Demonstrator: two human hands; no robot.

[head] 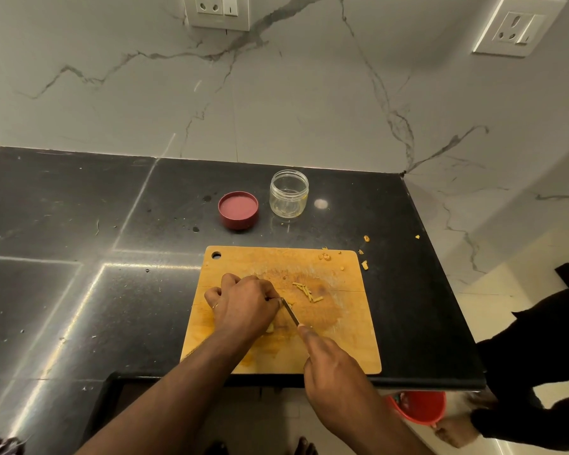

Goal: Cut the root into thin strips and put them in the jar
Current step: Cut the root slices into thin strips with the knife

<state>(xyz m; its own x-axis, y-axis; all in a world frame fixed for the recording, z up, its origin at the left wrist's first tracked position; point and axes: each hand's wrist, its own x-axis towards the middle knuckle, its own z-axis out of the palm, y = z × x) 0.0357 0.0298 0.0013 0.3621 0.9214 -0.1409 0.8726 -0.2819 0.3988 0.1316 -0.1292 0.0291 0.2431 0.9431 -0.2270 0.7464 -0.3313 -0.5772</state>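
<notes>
I am looking down at a glossy black stone countertop [63, 224] that is running along a white marble-veined wall [309, 93], with one white socket plate [217, 9] sitting high near the middle of the wall. Left of centre on the counter, a round dark red jar lid [238, 210] is lying upside down, and just beside it on the right a small clear glass jar [288, 193] is standing upright and open, apart from the lid.

Nearer to me, a rectangular wooden cutting board [342, 339] is lying flat by the counter's front edge. My left hand [243, 305] is resting knuckles-up on the board's left half with its fingers curled down; I cannot tell whether they are pinching the yellow root, because the hand is hiding it. A pale yellow bit [270, 328] is peeking out under that hand. The steel knife blade [290, 311] is slanting down just beside those fingers. My right hand [335, 372] is gripping the knife, forefinger stretching along the blade's spine.

Right of the blade, a little cluster of thin yellow strips [307, 292] is lying on the board. Orange-yellow scraps [364, 265] are lying by the board's far right corner. Farther right, a second socket plate [519, 27] is hanging on the wall, and below the counter edge a red plastic bucket [421, 407] is sitting on the floor.
</notes>
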